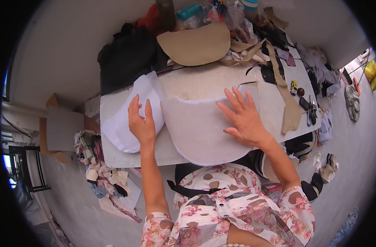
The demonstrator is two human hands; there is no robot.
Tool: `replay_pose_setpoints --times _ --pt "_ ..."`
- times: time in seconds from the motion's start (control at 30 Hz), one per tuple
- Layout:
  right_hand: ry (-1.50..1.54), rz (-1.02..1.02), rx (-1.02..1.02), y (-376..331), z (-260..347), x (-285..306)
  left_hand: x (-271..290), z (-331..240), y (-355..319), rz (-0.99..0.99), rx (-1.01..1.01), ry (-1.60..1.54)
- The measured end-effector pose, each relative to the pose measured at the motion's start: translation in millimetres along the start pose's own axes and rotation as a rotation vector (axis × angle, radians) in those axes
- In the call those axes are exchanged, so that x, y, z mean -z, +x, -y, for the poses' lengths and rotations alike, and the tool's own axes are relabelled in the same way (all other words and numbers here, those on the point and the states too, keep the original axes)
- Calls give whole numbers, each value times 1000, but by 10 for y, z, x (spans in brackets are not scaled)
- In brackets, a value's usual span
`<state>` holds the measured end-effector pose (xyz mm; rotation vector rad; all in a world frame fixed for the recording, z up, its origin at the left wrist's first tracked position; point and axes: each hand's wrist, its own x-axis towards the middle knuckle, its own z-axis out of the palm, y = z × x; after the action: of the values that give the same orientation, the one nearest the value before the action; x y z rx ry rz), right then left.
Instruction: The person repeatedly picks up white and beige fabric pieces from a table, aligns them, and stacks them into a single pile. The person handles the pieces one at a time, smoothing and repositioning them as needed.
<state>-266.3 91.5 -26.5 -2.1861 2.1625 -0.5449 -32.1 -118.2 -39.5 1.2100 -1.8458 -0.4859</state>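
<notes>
- Where the floor meets the table's left end, a heap of fabric scraps (99, 173) lies beside flat cardboard (60, 127).
- On the white table (114, 158), a white fabric piece (122, 127) lies loosely folded under the left hand (141, 123), whose fingers curl half-open along its right edge — apparently to pin it.
- A larger white curved piece (196, 131) overhangs the near edge; the right hand (242, 117) presses on it, fingers spread wide and holding nothing, seemingly to flatten it.
- Behind sits a tan curved panel (196, 45), with black cloth (126, 57) to its left.
- Far right — a tan strip (287, 103) and scissors (311, 110).
</notes>
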Motion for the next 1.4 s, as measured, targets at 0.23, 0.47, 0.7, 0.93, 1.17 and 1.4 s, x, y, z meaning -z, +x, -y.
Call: replay_pose_setpoints --times 0.23,0.47,0.7,0.93,1.17,1.4 --pt "-40 20 -9 -2 -51 121 -55 -493 -395 449 -643 124" --pt "-37 56 -33 -81 -157 -118 -190 -404 -597 705 -615 258" --pt "-50 118 -40 -101 -198 -99 -212 -399 -594 718 -623 268" --pt "339 -315 -68 855 -308 258 -40 -365 -348 502 -450 -118" --pt "239 -325 -169 2435 -713 -517 -248 -326 391 242 -34 -588" --pt "223 -274 -214 2779 -915 -893 -716 32 935 509 538 -883"
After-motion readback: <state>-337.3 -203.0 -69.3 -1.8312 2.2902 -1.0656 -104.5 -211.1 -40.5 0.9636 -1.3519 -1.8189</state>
